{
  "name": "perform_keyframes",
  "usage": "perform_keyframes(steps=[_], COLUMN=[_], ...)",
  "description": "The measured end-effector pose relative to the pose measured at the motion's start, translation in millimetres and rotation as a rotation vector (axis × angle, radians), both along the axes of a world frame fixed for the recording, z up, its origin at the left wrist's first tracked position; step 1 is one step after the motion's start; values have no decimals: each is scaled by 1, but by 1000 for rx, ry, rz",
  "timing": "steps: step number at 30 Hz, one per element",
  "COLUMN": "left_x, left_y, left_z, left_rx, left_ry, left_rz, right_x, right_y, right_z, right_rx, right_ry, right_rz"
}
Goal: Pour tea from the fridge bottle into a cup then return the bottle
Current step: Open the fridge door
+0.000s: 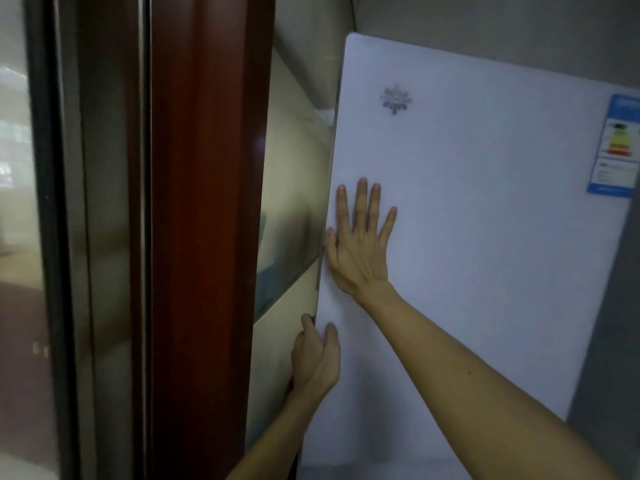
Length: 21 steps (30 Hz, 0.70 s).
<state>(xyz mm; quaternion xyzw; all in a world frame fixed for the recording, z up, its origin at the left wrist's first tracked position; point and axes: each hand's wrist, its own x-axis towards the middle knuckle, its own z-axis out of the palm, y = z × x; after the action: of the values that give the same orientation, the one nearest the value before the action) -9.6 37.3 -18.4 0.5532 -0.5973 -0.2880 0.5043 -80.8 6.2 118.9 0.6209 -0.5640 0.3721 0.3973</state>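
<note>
A white fridge door (pixel 485 237) fills the right half of the head view, and it looks closed or nearly so. My right hand (pixel 360 244) lies flat on the door near its left edge, fingers straight and spread. Lower down, my left hand (pixel 315 358) grips the door's left edge, fingers curled round behind it and thumb on the front. No bottle or cup is in sight.
A dark red wooden frame (pixel 204 237) with glass panes (pixel 20 202) stands close on the left. A beige wall (pixel 287 209) runs between the frame and the fridge. A blue energy label (pixel 614 143) sticks to the door's upper right.
</note>
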Motion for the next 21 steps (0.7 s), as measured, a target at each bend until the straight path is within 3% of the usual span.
perform_keyframes(steps=[21], left_x=[-26], left_y=[238], left_z=[2], left_rx=[-147], left_ry=[-6], left_rz=[55], right_x=[-39], right_y=[226], right_z=[-4], right_rx=[127], right_ry=[-122], right_rz=[238])
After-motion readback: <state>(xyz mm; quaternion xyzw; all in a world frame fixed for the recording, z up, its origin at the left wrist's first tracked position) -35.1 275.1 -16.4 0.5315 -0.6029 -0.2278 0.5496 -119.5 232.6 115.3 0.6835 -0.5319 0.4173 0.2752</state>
